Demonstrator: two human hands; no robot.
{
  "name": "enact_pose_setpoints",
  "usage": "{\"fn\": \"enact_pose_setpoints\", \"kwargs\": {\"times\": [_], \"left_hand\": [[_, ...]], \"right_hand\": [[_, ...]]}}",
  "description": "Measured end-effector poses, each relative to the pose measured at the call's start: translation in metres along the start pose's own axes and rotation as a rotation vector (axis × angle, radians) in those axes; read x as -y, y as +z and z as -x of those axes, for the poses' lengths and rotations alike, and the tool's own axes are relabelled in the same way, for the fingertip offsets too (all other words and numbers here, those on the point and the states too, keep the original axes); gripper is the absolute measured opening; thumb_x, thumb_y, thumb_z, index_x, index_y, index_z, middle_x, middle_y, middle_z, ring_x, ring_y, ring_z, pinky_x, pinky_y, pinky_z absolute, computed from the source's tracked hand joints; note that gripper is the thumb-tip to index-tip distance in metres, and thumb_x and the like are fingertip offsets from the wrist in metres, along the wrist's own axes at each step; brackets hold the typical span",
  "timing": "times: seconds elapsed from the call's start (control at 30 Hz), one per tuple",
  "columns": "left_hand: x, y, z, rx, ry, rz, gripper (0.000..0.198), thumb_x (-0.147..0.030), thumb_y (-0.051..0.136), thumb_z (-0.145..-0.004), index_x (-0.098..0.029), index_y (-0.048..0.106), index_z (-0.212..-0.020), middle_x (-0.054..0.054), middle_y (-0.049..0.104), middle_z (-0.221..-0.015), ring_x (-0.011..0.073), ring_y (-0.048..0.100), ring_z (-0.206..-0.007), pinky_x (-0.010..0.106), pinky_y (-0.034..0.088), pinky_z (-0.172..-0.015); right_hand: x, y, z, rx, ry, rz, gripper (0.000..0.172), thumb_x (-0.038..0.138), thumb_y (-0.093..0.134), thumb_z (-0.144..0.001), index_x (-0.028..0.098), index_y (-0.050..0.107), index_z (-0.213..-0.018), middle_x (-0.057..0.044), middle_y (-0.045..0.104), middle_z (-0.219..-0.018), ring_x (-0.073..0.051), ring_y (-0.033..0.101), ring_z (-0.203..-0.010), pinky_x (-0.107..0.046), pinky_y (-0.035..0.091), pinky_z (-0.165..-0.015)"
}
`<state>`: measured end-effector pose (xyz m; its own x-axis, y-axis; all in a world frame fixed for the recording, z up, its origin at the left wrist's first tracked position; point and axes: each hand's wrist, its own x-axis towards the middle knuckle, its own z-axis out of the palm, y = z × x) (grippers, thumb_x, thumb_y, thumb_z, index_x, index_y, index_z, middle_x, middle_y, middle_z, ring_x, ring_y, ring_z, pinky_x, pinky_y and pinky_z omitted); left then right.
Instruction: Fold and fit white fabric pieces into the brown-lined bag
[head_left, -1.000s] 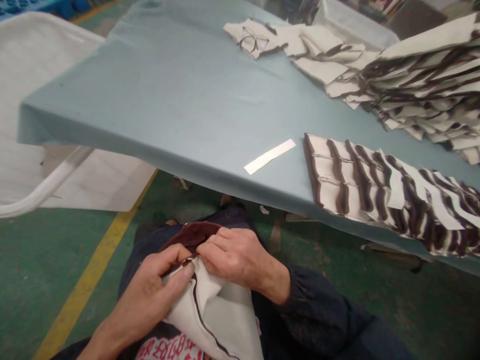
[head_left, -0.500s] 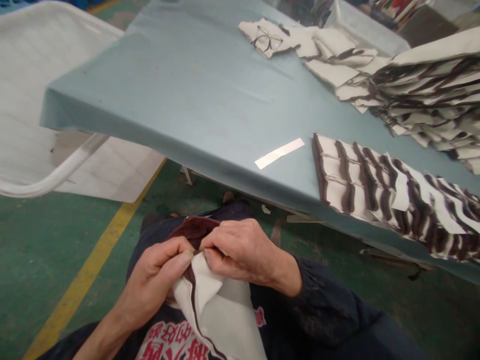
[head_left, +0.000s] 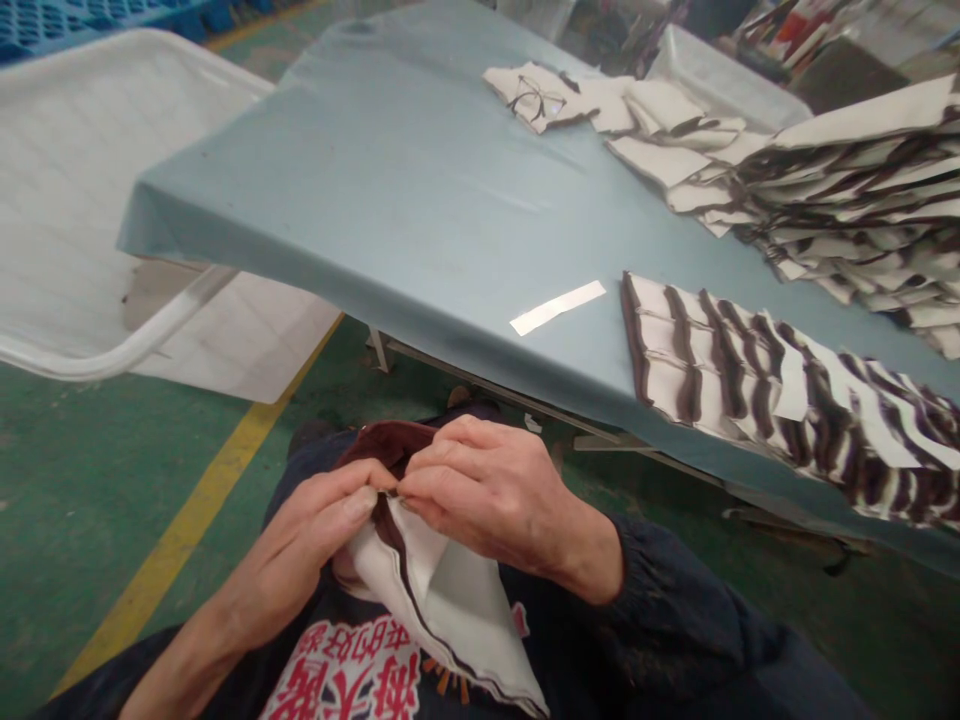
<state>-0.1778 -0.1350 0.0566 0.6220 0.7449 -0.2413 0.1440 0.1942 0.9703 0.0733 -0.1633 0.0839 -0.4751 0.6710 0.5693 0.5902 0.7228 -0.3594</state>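
While the cream fabric piece [head_left: 442,600] with its dark brown edging lies in the person's lap, below the near edge of the table, both hands are pinched together on its upper corner. The left hand [head_left: 300,560] nips the brown trim between thumb and forefinger; the right hand [head_left: 487,495] closes on the same spot from the other side, fingertips touching the left's. The step in hand looks like working or turning that corner of the trim, though the exact point of contact is hidden under the fingers. The next move, as I judge it, calls for a firm pinch on the seam and a small, careful pull or roll, not a tug, so the edging stays flat.

Beyond the lap, the table [head_left: 390,200] is covered in pale blue-grey cloth. On it lie a white strip [head_left: 557,307] near the front edge, a fanned row of similar cream-and-brown pieces [head_left: 780,385] to the right, and a taller stack [head_left: 847,215] behind. Spectacles [head_left: 538,98] rest on loose pieces at the far side. The floor [head_left: 67,470] is green with a yellow line [head_left: 187,530]; a white cart [head_left: 82,200] stands to the left.
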Motion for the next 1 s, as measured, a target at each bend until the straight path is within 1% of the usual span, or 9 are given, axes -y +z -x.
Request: {"fn": "enact_pose_setpoints", "kwargs": {"times": [0.1,0.2,0.3,0.43,0.57,0.73,0.83,0.9,1.0], "left_hand": [[-0.015,0.004,-0.003,0.027,-0.013,-0.057,0.038,-0.051,0.072,-0.105,-0.021,0.079,-0.084,-0.001,0.068,-0.069,0.0162,0.06,-0.059,0.022,0.046,-0.052],[-0.031,0.009,-0.007,0.003,0.001,-0.192,0.036,-0.048,0.07,-0.101,-0.021,0.08,-0.078,0.0,0.072,-0.067,0.0168,0.062,-0.059,0.022,0.046,-0.052],[-0.037,0.013,-0.011,-0.007,0.027,-0.293,0.038,-0.046,0.066,-0.101,-0.022,0.082,-0.076,0.001,0.076,-0.068,0.0183,0.065,-0.061,0.023,0.048,-0.055],[-0.035,0.017,-0.013,0.003,0.036,-0.378,0.04,-0.046,0.062,-0.102,-0.021,0.08,-0.077,0.003,0.075,-0.069,0.0198,0.065,-0.063,0.025,0.047,-0.055],[-0.038,0.024,-0.016,0.0,0.031,-0.415,0.04,-0.046,0.059,-0.101,-0.022,0.072,-0.072,0.001,0.068,-0.066,0.0185,0.059,-0.061,0.026,0.044,-0.054],[-0.046,0.037,-0.021,-0.034,-0.044,-0.45,0.035,-0.049,0.055,-0.092,-0.026,0.056,-0.064,-0.002,0.057,-0.061,0.0167,0.049,-0.058,0.028,0.037,-0.051],[-0.044,0.044,-0.024,-0.073,-0.069,-0.521,0.032,-0.05,0.052,-0.085,-0.028,0.05,-0.062,-0.001,0.058,-0.06,0.0179,0.051,-0.058,0.029,0.036,-0.052],[-0.038,0.045,-0.026,-0.089,-0.079,-0.586,0.033,-0.052,0.052,-0.085,-0.027,0.052,-0.062,0.001,0.063,-0.061,0.0199,0.057,-0.059,0.03,0.038,-0.053],[-0.021,0.041,-0.028,-0.076,-0.042,-0.626,0.035,-0.054,0.059,-0.088,-0.026,0.066,-0.067,0.003,0.075,-0.067,0.0233,0.068,-0.063,0.031,0.047,-0.056]], "right_hand": [[0.002,-0.005,0.001,0.014,0.011,0.029,0.026,0.021,0.067,-0.123,0.02,0.08,-0.1,-0.002,0.091,-0.1,-0.019,0.077,-0.09,-0.034,0.065,-0.083],[0.001,-0.008,0.005,0.056,0.041,0.042,0.027,0.025,0.066,-0.124,0.02,0.082,-0.102,-0.002,0.091,-0.101,-0.02,0.079,-0.094,-0.034,0.065,-0.086],[0.0,-0.01,0.009,0.113,0.062,0.079,0.03,0.025,0.065,-0.124,0.021,0.081,-0.098,-0.003,0.091,-0.099,-0.021,0.079,-0.098,-0.034,0.064,-0.088],[0.0,-0.014,0.011,0.151,0.064,0.169,0.031,0.019,0.068,-0.12,0.023,0.078,-0.091,-0.002,0.088,-0.093,-0.022,0.079,-0.095,-0.036,0.061,-0.083],[0.006,-0.016,0.012,0.2,0.079,0.256,0.025,0.016,0.072,-0.115,0.023,0.076,-0.092,-0.001,0.087,-0.091,-0.022,0.078,-0.09,-0.038,0.056,-0.077],[0.01,-0.013,0.013,0.193,0.047,0.323,0.027,0.012,0.067,-0.114,0.022,0.071,-0.089,-0.003,0.08,-0.082,-0.022,0.075,-0.086,-0.037,0.053,-0.074],[0.008,-0.012,0.012,0.173,-0.025,0.341,0.03,0.008,0.063,-0.115,0.021,0.07,-0.089,-0.003,0.074,-0.077,-0.022,0.072,-0.079,-0.036,0.053,-0.071],[0.006,-0.014,0.008,0.179,-0.065,0.355,0.031,0.005,0.062,-0.114,0.02,0.069,-0.088,-0.002,0.072,-0.074,-0.022,0.07,-0.076,-0.036,0.052,-0.068],[0.002,-0.02,0.0,0.263,-0.1,0.351,0.033,0.005,0.062,-0.115,0.019,0.07,-0.086,-0.003,0.074,-0.074,-0.022,0.071,-0.074,-0.036,0.052,-0.065]]}}
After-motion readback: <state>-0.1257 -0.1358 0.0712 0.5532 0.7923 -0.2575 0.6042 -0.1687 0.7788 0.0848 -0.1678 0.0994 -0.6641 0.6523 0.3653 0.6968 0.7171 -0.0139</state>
